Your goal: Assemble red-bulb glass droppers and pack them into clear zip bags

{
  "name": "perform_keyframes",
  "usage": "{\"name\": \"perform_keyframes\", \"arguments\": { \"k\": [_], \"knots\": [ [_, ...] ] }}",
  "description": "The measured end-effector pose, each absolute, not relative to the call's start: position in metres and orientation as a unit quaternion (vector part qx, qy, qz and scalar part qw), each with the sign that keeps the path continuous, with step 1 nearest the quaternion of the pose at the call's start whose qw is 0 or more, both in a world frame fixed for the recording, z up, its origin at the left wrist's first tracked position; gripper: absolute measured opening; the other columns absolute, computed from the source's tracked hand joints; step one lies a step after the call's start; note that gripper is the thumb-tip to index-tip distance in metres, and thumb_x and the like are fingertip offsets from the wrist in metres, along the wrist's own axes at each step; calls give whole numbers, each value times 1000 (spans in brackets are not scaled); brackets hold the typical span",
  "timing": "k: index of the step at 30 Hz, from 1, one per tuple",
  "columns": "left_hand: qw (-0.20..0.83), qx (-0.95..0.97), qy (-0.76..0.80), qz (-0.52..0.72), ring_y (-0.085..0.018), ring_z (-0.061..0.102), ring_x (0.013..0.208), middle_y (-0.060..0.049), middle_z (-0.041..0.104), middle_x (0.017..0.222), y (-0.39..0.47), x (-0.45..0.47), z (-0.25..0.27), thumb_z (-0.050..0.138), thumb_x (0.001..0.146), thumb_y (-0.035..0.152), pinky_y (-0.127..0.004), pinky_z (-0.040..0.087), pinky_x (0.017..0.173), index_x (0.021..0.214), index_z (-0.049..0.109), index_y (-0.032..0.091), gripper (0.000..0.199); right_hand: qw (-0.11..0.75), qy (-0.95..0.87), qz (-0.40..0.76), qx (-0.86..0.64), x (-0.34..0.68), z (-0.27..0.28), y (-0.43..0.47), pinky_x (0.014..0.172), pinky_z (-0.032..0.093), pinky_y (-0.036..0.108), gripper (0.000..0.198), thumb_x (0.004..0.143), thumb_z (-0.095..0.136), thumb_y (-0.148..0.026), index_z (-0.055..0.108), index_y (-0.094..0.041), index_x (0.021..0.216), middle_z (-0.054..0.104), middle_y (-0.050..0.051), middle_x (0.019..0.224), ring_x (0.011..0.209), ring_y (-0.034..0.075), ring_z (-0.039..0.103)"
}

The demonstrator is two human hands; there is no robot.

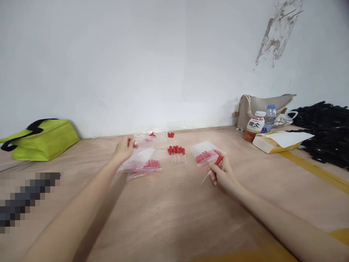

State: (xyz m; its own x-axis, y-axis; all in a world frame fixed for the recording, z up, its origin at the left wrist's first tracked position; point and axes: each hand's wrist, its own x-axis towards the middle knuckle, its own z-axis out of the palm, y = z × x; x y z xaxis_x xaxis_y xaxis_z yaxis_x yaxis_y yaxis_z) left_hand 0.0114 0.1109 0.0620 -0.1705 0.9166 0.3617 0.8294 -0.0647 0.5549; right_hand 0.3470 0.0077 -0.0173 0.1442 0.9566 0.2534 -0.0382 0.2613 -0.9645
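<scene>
Between the thumb and fingers of my right hand [222, 171] is a dropper with a red rubber bulb [219, 160], its thin clear glass tube pointing down and left. Just behind that hand lies a clear zip bag of red-bulbed droppers [203, 154]. My left hand [125, 148] is closed above the left bags, its fingers curled; what they pinch, if anything, is hidden. Under and beside it are zip bags with red bulbs [152, 163]. A row of loose droppers [177, 150] lies in the middle, bulbs away from me.
Further back are another clear bag [160, 137] and several loose red bulbs [170, 135]. A lime-green bag [49, 140] stands left. To the right are two bottles [254, 127] [269, 117], a grey bag [272, 102], an opened box [272, 142] and a black heap [327, 131].
</scene>
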Motion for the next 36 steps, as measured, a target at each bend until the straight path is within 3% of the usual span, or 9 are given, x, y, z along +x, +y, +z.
{"name": "perform_keyframes", "arguments": {
  "k": [2,5,8,11,13,16,19,25,36],
  "knots": [
    [126,654,626,407,-14,58,66,0,56,74,99,16,75,37,84,28,-26,46,65,80,41,19,10,609,-487,430,-455,349,-19,9,26,31,15,66,74,54,-33,15,-25,127,47,-11,60,31,5,37],
    [314,657,503,466,-7,47,44,5,49,67,74,32,89,43,82,35,-20,43,48,81,38,21,16,619,-461,439,-461,352,-22,11,26,30,15,65,72,57,-37,20,-24,124,49,-11,57,30,5,38],
    [448,662,469,376,-4,37,36,7,47,65,48,56,81,49,79,41,-17,32,37,82,40,21,22,633,-445,444,-453,353,-22,11,27,30,14,60,71,58,-40,26,-24,119,51,-11,58,32,5,39],
    [491,708,451,232,-4,36,35,6,50,64,27,82,54,45,82,42,-17,29,36,82,41,20,22,637,-433,456,-446,353,-19,10,26,30,14,57,71,58,-43,28,-24,115,50,-11,58,32,5,38],
    [444,768,435,158,-8,42,39,5,52,63,18,95,34,40,85,38,-20,34,39,82,42,20,19,632,-423,470,-447,352,-17,8,25,29,14,56,70,58,-44,29,-23,113,49,-11,57,32,5,38],
    [233,856,419,191,-16,56,72,-2,59,80,7,106,19,39,87,29,-30,46,66,88,50,19,15,617,-405,497,-457,352,-15,5,25,30,15,50,71,58,-43,32,-24,110,48,-10,56,33,6,40],
    [77,884,396,238,-21,50,99,-8,56,104,-8,103,19,39,88,25,-40,40,87,102,53,19,21,597,-393,527,-460,351,-15,3,30,36,16,43,72,57,-41,36,-24,105,49,-9,58,37,7,46],
    [91,938,311,121,-24,34,125,-7,41,133,-43,76,14,44,86,35,-44,32,101,124,46,27,38,589,-409,538,-444,342,-16,-4,37,44,21,41,72,59,-40,37,-24,103,50,-8,63,43,9,51],
    [118,938,315,86,-22,32,127,-4,34,139,-43,71,5,41,88,38,-46,24,105,130,38,30,43,554,-426,576,-424,330,-12,-15,42,46,23,37,76,56,-38,37,-24,105,51,-6,66,47,10,54]
  ]
}}
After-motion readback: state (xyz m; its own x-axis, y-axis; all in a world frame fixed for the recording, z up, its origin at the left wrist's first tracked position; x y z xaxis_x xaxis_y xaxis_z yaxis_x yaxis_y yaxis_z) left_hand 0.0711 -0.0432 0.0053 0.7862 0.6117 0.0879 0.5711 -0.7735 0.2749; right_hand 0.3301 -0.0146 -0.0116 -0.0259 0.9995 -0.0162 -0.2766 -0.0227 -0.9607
